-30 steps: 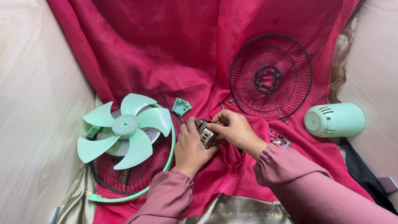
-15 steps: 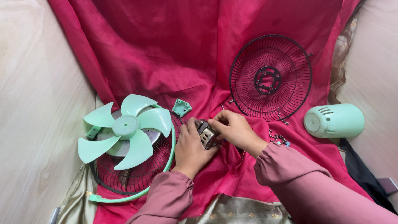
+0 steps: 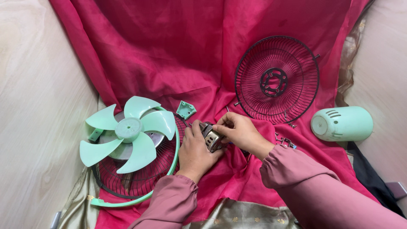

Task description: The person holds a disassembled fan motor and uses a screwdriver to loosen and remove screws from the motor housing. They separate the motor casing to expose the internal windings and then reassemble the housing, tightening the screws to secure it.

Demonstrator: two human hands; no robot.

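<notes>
Small metal motor (image 3: 211,136): on red cloth (image 3: 169,51), gripped by left hand (image 3: 196,148); right hand (image 3: 239,132) pinches its top. Likely heavy, rigid; hold by casing. Nearby: green fan blade (image 3: 127,133), wire grille (image 3: 276,80), green housing (image 3: 342,123).

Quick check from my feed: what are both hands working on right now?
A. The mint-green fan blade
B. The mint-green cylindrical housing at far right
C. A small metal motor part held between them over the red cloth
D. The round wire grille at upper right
C: the left hand and right hand both grip the small metal motor part over the red cloth; the blade, grille and housing lie untouched.
</notes>
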